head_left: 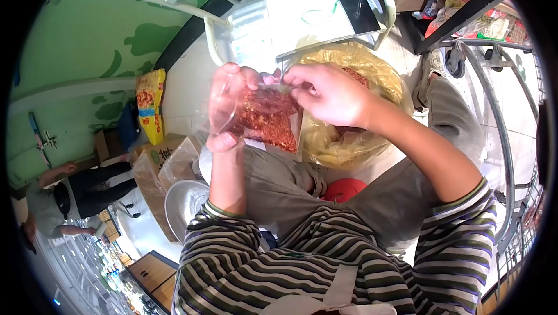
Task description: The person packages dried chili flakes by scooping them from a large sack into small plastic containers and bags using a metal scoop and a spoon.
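A clear plastic bag of red, flaky contents (267,118) hangs between my hands above my lap. My left hand (228,103) wraps round its left side, the thumb low and the fingertips at the top edge. At the bag's upper right, my right hand (328,91) pinches the mouth of the plastic between thumb and fingers. Behind my right hand lies a large yellow plastic sack (328,149), with more red contents showing inside.
Beyond the sack, a white stool or chair (290,30) bears a black phone (356,8). A yellow packet (151,106), a cardboard box (152,181) and a metal bowl (180,204) are at left. A wheeled cart (504,111) stands at right. Another person (64,199) is at far left.
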`<act>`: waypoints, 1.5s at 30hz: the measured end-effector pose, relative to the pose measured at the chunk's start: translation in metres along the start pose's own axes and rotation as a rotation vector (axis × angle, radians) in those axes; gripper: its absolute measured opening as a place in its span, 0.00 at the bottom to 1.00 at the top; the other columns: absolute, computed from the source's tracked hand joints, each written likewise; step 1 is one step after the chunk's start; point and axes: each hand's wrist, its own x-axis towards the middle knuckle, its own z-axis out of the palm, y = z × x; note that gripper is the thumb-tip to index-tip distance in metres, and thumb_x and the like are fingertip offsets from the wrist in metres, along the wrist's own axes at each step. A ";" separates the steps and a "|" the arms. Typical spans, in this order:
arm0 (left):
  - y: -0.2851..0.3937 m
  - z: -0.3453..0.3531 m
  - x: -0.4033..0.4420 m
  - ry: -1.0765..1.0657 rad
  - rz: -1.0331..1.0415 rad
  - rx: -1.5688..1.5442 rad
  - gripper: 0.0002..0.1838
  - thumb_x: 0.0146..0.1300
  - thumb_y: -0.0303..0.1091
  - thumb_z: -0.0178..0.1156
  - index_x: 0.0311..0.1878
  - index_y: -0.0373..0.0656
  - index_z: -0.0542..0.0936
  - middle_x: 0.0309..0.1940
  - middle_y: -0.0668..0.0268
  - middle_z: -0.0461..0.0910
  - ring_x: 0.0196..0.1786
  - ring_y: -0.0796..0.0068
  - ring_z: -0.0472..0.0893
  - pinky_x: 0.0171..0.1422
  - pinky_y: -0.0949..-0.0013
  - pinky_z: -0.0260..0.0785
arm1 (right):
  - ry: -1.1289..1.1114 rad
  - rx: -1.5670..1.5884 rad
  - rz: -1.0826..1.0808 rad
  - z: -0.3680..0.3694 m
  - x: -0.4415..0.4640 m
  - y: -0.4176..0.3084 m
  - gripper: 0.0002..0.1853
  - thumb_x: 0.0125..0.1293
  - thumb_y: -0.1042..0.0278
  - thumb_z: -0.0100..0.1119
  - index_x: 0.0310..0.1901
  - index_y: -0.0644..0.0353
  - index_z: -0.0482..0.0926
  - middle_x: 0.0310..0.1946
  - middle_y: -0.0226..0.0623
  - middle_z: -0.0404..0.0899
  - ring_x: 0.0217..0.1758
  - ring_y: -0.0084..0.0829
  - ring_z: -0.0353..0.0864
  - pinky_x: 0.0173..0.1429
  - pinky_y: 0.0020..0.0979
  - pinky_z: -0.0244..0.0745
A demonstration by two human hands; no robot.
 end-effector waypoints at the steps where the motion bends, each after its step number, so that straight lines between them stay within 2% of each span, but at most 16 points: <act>1: 0.001 0.005 0.000 -0.019 -0.010 -0.010 0.52 0.38 0.47 0.73 0.68 0.43 0.59 0.49 0.59 0.70 0.60 0.54 0.73 0.72 0.46 0.59 | 0.035 0.250 -0.127 0.002 0.002 0.000 0.09 0.63 0.71 0.59 0.42 0.65 0.81 0.37 0.43 0.85 0.38 0.46 0.85 0.41 0.39 0.79; 5: 0.003 0.005 -0.004 -0.037 -0.071 0.007 0.55 0.39 0.50 0.76 0.70 0.43 0.58 0.56 0.51 0.71 0.64 0.48 0.71 0.74 0.46 0.57 | -0.074 0.202 -0.092 -0.012 -0.002 -0.009 0.07 0.63 0.72 0.61 0.39 0.67 0.80 0.34 0.45 0.84 0.32 0.43 0.83 0.39 0.35 0.76; 7: 0.006 0.010 -0.001 0.014 -0.108 0.113 0.62 0.40 0.57 0.78 0.74 0.43 0.54 0.65 0.42 0.66 0.69 0.42 0.67 0.76 0.44 0.55 | -0.073 0.164 -0.060 -0.016 -0.001 -0.011 0.06 0.65 0.74 0.60 0.39 0.67 0.81 0.30 0.42 0.84 0.28 0.32 0.80 0.36 0.31 0.74; 10: 0.008 0.022 0.004 0.129 -0.084 0.058 0.65 0.43 0.60 0.77 0.77 0.44 0.49 0.68 0.38 0.63 0.70 0.41 0.65 0.76 0.44 0.56 | 0.069 0.406 -0.100 -0.012 0.003 -0.001 0.07 0.67 0.74 0.60 0.43 0.67 0.81 0.29 0.38 0.84 0.27 0.22 0.75 0.33 0.28 0.72; 12: 0.007 0.015 0.005 0.090 -0.038 0.041 0.64 0.48 0.60 0.74 0.79 0.46 0.45 0.70 0.37 0.59 0.72 0.43 0.64 0.76 0.46 0.58 | 0.004 0.310 -0.075 -0.020 0.005 0.003 0.09 0.69 0.73 0.59 0.47 0.67 0.82 0.33 0.34 0.86 0.33 0.17 0.78 0.36 0.26 0.75; 14: 0.008 0.012 0.006 0.205 -0.133 0.039 0.61 0.49 0.64 0.72 0.78 0.44 0.49 0.71 0.39 0.60 0.72 0.45 0.64 0.76 0.46 0.58 | 0.151 0.529 0.002 -0.013 0.004 0.002 0.08 0.67 0.72 0.59 0.43 0.67 0.83 0.28 0.38 0.84 0.30 0.21 0.80 0.36 0.26 0.74; 15: -0.002 -0.001 -0.002 0.265 -0.079 0.149 0.54 0.56 0.58 0.69 0.77 0.44 0.52 0.72 0.42 0.60 0.72 0.50 0.65 0.76 0.49 0.58 | 0.157 0.625 0.027 -0.014 0.004 -0.002 0.09 0.68 0.74 0.58 0.43 0.70 0.83 0.30 0.35 0.85 0.32 0.17 0.79 0.37 0.23 0.74; 16: -0.003 -0.002 -0.005 0.322 -0.073 0.221 0.41 0.63 0.43 0.67 0.75 0.43 0.58 0.68 0.59 0.67 0.67 0.68 0.70 0.72 0.61 0.63 | 0.149 0.597 0.063 -0.014 0.005 0.001 0.10 0.69 0.74 0.58 0.45 0.71 0.82 0.32 0.35 0.86 0.33 0.17 0.79 0.39 0.23 0.74; 19: -0.009 0.005 -0.003 0.435 -0.123 0.347 0.33 0.67 0.28 0.60 0.73 0.39 0.59 0.64 0.61 0.70 0.65 0.72 0.71 0.71 0.64 0.63 | 0.168 0.501 0.032 -0.012 0.008 0.002 0.10 0.69 0.74 0.58 0.48 0.70 0.82 0.32 0.37 0.85 0.34 0.18 0.79 0.40 0.24 0.75; 27: -0.005 0.019 -0.003 0.237 0.000 0.834 0.36 0.67 0.30 0.60 0.74 0.33 0.55 0.65 0.60 0.68 0.69 0.67 0.68 0.75 0.63 0.56 | 0.226 0.507 0.055 -0.017 0.009 -0.004 0.09 0.72 0.74 0.56 0.48 0.69 0.80 0.37 0.36 0.84 0.38 0.19 0.82 0.42 0.21 0.78; 30: -0.005 0.017 -0.002 0.322 0.120 0.645 0.26 0.70 0.29 0.56 0.69 0.33 0.64 0.57 0.59 0.75 0.60 0.71 0.75 0.67 0.67 0.65 | 0.271 0.534 0.044 -0.024 0.009 -0.012 0.08 0.73 0.73 0.55 0.47 0.69 0.79 0.38 0.35 0.83 0.40 0.20 0.83 0.47 0.24 0.81; 32: 0.000 0.010 -0.005 0.299 -0.009 0.927 0.15 0.73 0.27 0.52 0.59 0.32 0.75 0.43 0.60 0.81 0.46 0.76 0.78 0.53 0.70 0.71 | 0.280 0.377 0.004 -0.029 0.008 -0.014 0.09 0.73 0.72 0.55 0.47 0.69 0.78 0.38 0.35 0.83 0.40 0.21 0.82 0.48 0.26 0.81; 35: -0.004 0.016 -0.003 0.335 0.024 0.917 0.11 0.74 0.26 0.50 0.50 0.31 0.79 0.33 0.62 0.81 0.37 0.80 0.77 0.44 0.71 0.71 | 0.249 0.314 0.011 -0.024 0.006 -0.006 0.07 0.73 0.72 0.54 0.44 0.69 0.78 0.36 0.34 0.82 0.39 0.19 0.81 0.46 0.24 0.80; 39: -0.010 0.019 0.003 0.405 -0.059 0.813 0.12 0.75 0.27 0.49 0.51 0.30 0.78 0.34 0.62 0.80 0.38 0.81 0.76 0.45 0.71 0.71 | 0.313 0.233 0.033 -0.024 0.010 -0.002 0.06 0.73 0.73 0.55 0.41 0.68 0.78 0.33 0.30 0.81 0.37 0.15 0.78 0.42 0.20 0.75; 42: -0.021 0.016 0.002 0.367 -0.124 0.778 0.14 0.76 0.28 0.49 0.56 0.30 0.77 0.40 0.63 0.82 0.43 0.81 0.77 0.50 0.73 0.71 | 0.348 0.205 -0.017 -0.025 0.009 -0.003 0.07 0.72 0.73 0.57 0.40 0.69 0.79 0.31 0.28 0.79 0.34 0.13 0.75 0.40 0.18 0.70; 45: -0.025 0.014 0.009 0.453 -0.066 0.530 0.19 0.77 0.30 0.47 0.66 0.32 0.72 0.55 0.64 0.80 0.55 0.81 0.76 0.62 0.75 0.67 | 0.351 0.241 0.064 -0.027 0.011 0.002 0.06 0.71 0.74 0.58 0.41 0.69 0.81 0.31 0.28 0.81 0.36 0.14 0.76 0.41 0.18 0.70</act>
